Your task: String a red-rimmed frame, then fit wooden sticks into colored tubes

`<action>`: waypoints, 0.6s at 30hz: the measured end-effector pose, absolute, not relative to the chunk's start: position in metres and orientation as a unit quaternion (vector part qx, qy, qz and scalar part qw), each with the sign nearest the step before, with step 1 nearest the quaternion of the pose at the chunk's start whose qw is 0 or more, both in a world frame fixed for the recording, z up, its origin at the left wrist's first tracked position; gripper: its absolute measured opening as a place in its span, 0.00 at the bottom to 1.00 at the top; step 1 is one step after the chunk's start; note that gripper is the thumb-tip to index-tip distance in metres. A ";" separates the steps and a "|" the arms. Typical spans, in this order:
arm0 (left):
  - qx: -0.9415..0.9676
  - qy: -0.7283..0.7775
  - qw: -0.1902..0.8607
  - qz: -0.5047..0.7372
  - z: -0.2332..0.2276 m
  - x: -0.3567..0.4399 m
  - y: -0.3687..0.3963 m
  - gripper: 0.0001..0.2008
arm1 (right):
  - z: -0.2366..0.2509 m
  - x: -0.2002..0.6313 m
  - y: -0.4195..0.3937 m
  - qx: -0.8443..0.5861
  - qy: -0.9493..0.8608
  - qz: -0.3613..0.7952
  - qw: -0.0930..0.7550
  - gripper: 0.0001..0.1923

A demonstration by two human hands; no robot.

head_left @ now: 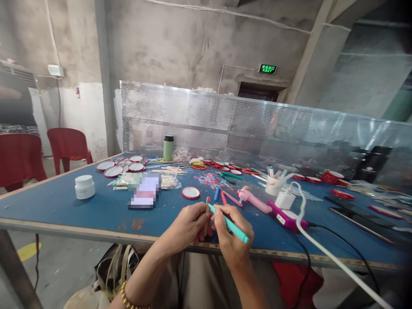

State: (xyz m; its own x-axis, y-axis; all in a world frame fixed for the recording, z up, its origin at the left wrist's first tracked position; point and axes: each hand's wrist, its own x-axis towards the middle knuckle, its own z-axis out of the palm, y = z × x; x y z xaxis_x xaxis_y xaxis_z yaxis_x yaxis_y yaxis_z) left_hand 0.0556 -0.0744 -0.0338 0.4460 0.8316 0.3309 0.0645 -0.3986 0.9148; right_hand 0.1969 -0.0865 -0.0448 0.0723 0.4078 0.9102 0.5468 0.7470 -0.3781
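My right hand is closed around a turquoise marker pen, held slantwise with its upper end towards my left hand. My left hand pinches a thin, stick-like piece with a red tip; its lower part is hidden by the fingers. The pen's far end meets or nearly meets this piece, and I cannot tell whether they touch. Just beyond my hands lie a blue marker, a pink marker and a round white disc with a red rim.
A phone and a white jar are on the left. To the right are a pink glue gun, a cup of markers, a white charger and cables. Scissors, sticks and a green bottle lie farther back.
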 end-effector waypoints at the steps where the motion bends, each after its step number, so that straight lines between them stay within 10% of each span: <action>1: 0.720 0.310 0.451 0.426 -0.033 0.056 -0.075 0.16 | -0.045 0.197 -0.086 -0.352 -0.679 -0.053 0.642 0.06; 18: 0.717 0.312 0.460 0.420 -0.034 0.055 -0.076 0.17 | -0.046 0.196 -0.086 -0.358 -0.662 -0.060 0.656 0.06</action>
State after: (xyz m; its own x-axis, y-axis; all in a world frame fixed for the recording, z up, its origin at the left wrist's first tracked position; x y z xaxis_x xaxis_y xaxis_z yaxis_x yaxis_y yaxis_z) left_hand 0.0551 -0.0758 -0.0336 0.4519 0.8343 0.3157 0.0617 -0.3823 0.9220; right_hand 0.1961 -0.0864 -0.0459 0.1166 0.3942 0.9116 0.5528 0.7368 -0.3893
